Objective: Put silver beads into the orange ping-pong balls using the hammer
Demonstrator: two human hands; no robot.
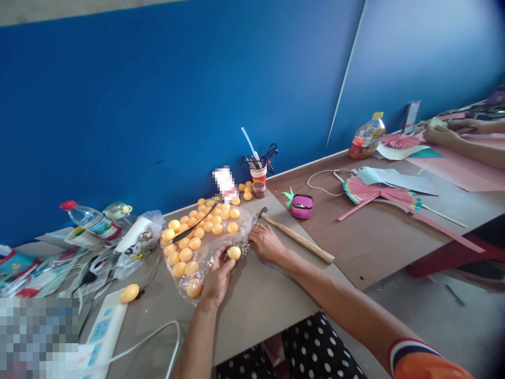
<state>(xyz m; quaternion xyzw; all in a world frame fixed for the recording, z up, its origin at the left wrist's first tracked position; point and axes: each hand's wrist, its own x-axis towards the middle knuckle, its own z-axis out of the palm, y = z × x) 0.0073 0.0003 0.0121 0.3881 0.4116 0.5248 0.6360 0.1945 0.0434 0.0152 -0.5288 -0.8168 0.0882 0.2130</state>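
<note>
My left hand (218, 276) is closed around a small orange ball (234, 252), held just above the grey table (256, 305). My right hand (265, 243) rests beside it with fingers curled at a small shiny thing touching the ball; I cannot make out what it is. Several orange balls (197, 229) lie on a clear plastic bag (205, 258) right behind my hands. A dark tool (193, 227) lies across the balls. One more orange ball (130, 293) sits alone on a white power strip (103, 329).
A wooden-handled hammer (298, 238) lies right of my hand. A paper cup of pens and scissors (259, 171), a pink pouch (302, 206), water bottles (92, 221) and cables stand around. Pink paper fans (379, 193) cover the brown table; another person's hands (445, 134) work at far right.
</note>
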